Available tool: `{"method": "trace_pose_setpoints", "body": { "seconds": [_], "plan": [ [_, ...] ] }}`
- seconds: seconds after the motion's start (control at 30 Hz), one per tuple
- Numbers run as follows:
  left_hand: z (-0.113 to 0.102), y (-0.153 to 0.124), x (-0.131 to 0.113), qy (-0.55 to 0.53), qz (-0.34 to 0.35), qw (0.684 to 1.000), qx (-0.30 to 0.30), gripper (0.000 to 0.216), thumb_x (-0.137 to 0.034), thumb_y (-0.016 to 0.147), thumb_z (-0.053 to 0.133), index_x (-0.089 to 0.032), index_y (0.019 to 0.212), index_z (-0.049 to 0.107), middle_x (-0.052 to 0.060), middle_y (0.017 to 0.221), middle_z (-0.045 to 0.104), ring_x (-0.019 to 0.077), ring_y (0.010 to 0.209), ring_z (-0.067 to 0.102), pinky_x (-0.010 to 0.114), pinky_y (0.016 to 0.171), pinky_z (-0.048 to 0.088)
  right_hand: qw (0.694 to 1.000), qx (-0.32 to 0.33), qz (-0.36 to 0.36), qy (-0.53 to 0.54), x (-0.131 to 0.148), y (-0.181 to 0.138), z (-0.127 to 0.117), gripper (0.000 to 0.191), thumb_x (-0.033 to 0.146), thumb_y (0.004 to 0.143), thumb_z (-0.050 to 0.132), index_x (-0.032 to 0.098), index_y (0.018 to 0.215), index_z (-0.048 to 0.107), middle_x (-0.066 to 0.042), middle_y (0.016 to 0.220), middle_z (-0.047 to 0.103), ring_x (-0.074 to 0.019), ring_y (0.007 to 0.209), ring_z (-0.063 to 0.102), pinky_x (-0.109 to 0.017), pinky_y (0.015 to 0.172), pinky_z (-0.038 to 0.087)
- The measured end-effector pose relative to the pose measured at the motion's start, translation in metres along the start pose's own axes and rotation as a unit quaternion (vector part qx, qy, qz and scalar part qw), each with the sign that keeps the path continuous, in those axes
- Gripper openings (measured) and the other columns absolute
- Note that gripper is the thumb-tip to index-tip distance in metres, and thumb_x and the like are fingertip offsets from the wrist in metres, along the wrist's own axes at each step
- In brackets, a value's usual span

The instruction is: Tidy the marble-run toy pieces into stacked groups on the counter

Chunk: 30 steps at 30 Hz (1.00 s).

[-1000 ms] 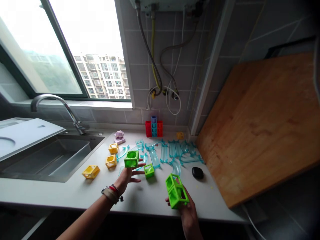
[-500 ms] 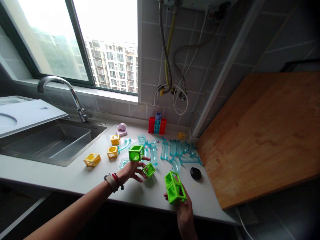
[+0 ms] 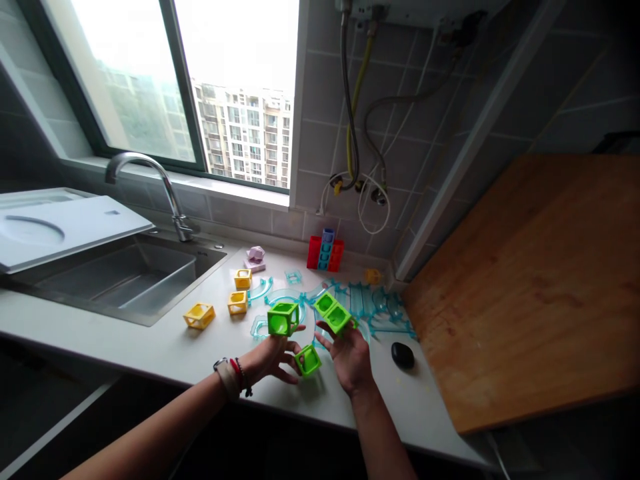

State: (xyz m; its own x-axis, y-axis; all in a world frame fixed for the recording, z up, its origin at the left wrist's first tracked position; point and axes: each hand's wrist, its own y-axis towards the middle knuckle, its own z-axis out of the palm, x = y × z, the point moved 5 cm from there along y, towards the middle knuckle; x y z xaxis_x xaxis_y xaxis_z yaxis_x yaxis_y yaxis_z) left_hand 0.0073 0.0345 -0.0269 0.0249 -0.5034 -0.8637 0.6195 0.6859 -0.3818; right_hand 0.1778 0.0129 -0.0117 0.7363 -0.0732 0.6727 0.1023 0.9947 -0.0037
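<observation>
Seen from my remote seat through the head view, the decisive relation is between two green pieces: the bright green, open-framed plastic cube [image 3: 281, 325] in my left hand [image 3: 271, 358] and the bright green plastic block of two joined cubes [image 3: 337, 319] in my right hand [image 3: 352, 361]. The joined block lies just to the right of the single cube, slightly higher in the view, with a narrow gap between them; its long axis slants from upper left to lower right, so the upper-left end is the one nearer the cube. My right hand is the nearer to this block, gripping its lower right end in the fingers; my left hand grips the single cube near the thumb, its other fingers spread and touching a second bright green plastic cube [image 3: 309, 361], tilted, below. Whether that lower cube bears on the smooth white countertop [image 3: 165, 350] I cannot tell. The green walls are glossy and rigid, with rounded hollows set in square frames. Beyond the hands lie glassy, translucent turquoise plastic track pieces [image 3: 359, 300], some straight troughs, some curved. To the left stand square-framed yellow plastic cubes [image 3: 238, 303]; to the right, a rounded, dark, smooth black object [image 3: 403, 355]; at the back, an upright stack of red, turquoise and violet-blue blocks [image 3: 325, 256].
</observation>
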Motion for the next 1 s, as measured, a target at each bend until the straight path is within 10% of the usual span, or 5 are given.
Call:
{"method": "trace_pose_setpoints", "body": {
  "seconds": [0.27, 0.47, 0.73, 1.0],
  "plan": [
    [0.004, -0.030, -0.016, -0.007, 0.046, 0.999, -0.006, 0.064, -0.058, 0.087, 0.064, -0.030, 0.143, 0.050, 0.005, 0.090, 0.063, 0.0254, 0.086, 0.067, 0.047, 0.081, 0.057, 0.999, -0.043, -0.009, -0.011, -0.020, -0.001, -0.020, 0.018, 0.036, 0.081, 0.071, 0.025, 0.093, 0.078, -0.003, 0.096, 0.081, -0.0278, 0.095, 0.075, -0.050, 0.099, 0.050],
    [-0.035, -0.025, -0.086, 0.132, 0.092, 0.981, -0.110, 0.057, -0.067, 0.084, 0.061, -0.021, 0.117, 0.063, 0.007, 0.098, 0.066, 0.0251, 0.089, 0.069, 0.044, 0.083, 0.059, 1.000, -0.007, -0.025, -0.017, -0.016, -0.044, -0.051, 0.033, 0.052, 0.090, 0.062, 0.026, 0.104, 0.079, -0.009, 0.099, 0.080, -0.0311, 0.093, 0.074, -0.053, 0.090, 0.055],
    [-0.108, 0.083, -0.200, 0.431, 0.104, 0.841, -0.310, 0.055, -0.055, 0.091, 0.064, -0.013, 0.127, 0.057, 0.013, 0.104, 0.074, 0.0252, 0.090, 0.072, 0.039, 0.081, 0.056, 0.999, 0.024, -0.023, -0.002, -0.027, -0.052, -0.079, 0.043, 0.056, 0.088, 0.063, 0.027, 0.117, 0.075, -0.013, 0.105, 0.080, -0.0340, 0.095, 0.074, -0.052, 0.086, 0.056],
    [-0.152, 0.178, -0.208, 0.606, 0.080, 0.693, -0.382, 0.035, -0.035, 0.097, 0.064, -0.016, 0.126, 0.062, 0.011, 0.128, 0.063, 0.0258, 0.111, 0.064, 0.048, 0.094, 0.055, 0.999, 0.032, -0.007, 0.017, -0.030, -0.051, -0.082, 0.053, 0.059, 0.085, 0.066, 0.028, 0.127, 0.071, -0.013, 0.113, 0.078, -0.0322, 0.091, 0.074, -0.047, 0.081, 0.056]
  ]
}}
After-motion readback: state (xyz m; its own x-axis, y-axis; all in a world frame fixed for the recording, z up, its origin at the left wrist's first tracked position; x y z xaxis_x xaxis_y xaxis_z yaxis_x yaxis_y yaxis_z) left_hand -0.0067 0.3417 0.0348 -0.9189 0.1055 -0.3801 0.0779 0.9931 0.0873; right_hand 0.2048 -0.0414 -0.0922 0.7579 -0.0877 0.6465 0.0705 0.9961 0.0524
